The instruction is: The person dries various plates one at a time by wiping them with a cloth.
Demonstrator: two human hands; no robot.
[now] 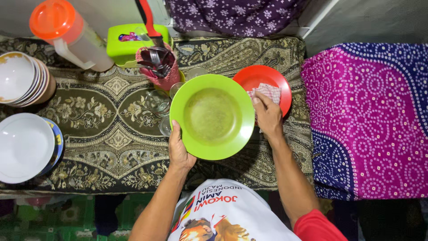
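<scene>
My left hand grips the near left rim of a round green plate and holds it above the patterned cloth. My right hand rests against the plate's right rim, its fingers on a small checked cloth. That cloth lies on a red plate just behind and to the right of the green one. Clear drinking glasses stand under and beside the green plate's left edge.
A dark patterned table cloth covers the surface. White bowls and white plates are stacked at the left. An orange-lidded jug, a green box and a pink cutlery holder stand behind. A purple patterned fabric lies at the right.
</scene>
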